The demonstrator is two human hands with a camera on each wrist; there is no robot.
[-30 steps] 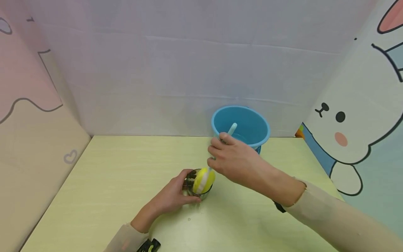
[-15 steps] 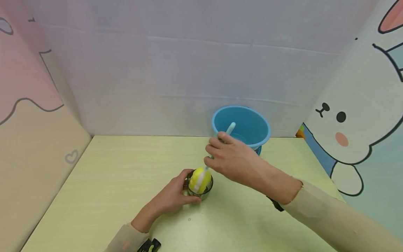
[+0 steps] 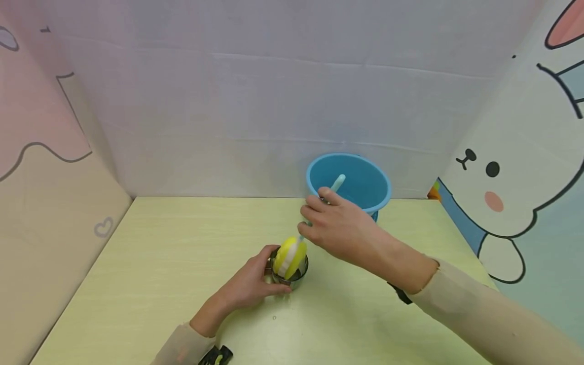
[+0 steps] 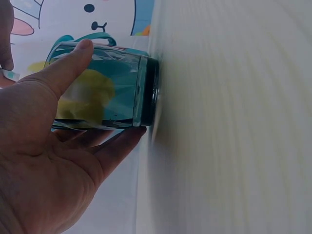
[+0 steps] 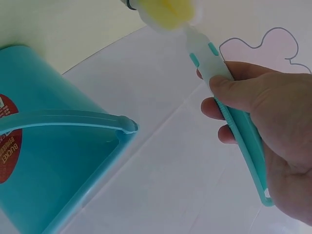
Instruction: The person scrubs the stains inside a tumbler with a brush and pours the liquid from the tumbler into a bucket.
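Note:
A dark-tinted clear glass stands on the table, and my left hand grips it round the side, thumb on one side and fingers on the other. Above and to the right of it, my right hand holds the teal and white handle of a sponge cup brush. The brush's yellow and white sponge head sits partly inside the glass, its top showing over the rim. In the left wrist view the yellow sponge shows through the glass wall.
Behind my right hand, a blue bucket with a handle and a red label stands at the table's back edge, against a pale cloth wall. A few small drops lie on the pale wooden table near the glass.
The sponge head shifts and turns within the glass mouth, now slightly higher, as my right hand moves the brush slightly left, then back right. My left hand and the glass stay in place.

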